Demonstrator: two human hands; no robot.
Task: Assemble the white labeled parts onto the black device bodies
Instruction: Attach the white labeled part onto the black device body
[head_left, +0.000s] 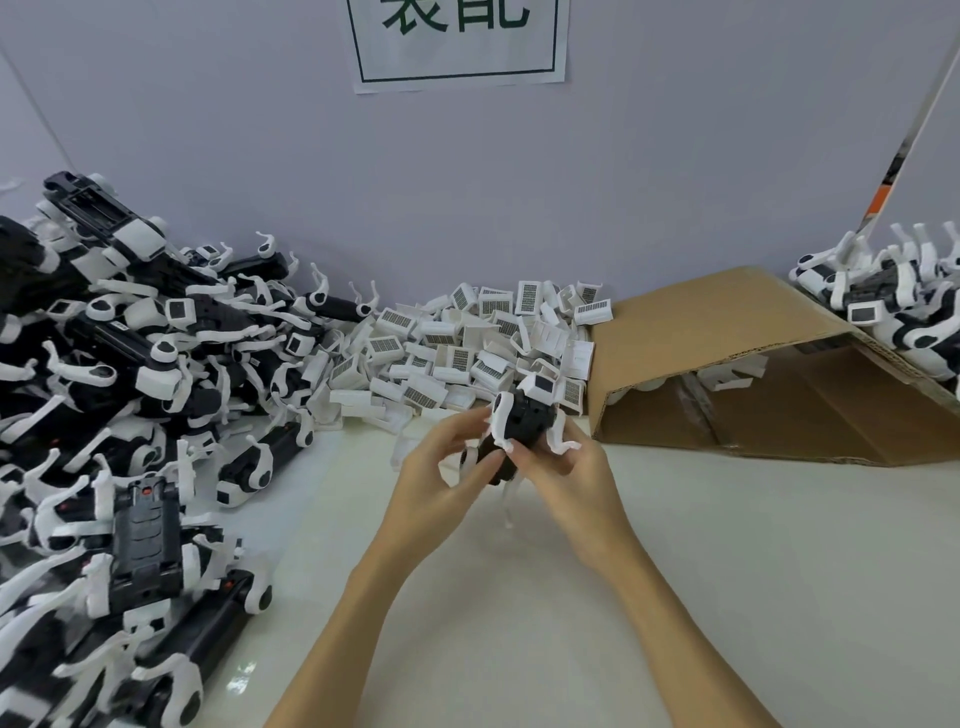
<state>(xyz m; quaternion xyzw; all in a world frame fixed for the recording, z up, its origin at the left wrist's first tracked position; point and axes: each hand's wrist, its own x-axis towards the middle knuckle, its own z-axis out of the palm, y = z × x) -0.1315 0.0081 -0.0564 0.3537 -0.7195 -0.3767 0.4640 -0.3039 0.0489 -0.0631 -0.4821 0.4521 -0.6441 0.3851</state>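
Note:
Both hands hold one black device body (524, 423) with white arms above the middle of the table. My left hand (441, 467) grips its lower left end, fingers curled around it. My right hand (563, 465) grips it from the right and below. A white labeled part (540, 387) sits on the upper end of the body. Behind the hands lies a heap of loose white labeled parts (467, 343), barcode stickers facing many ways.
A big pile of black device bodies (130, 405) with white arms fills the left side. An opened cardboard box (753, 364) lies on its side at right, a few white parts inside. More devices (904, 296) are stacked at the far right. A printed sign (457, 41) hangs on the wall.

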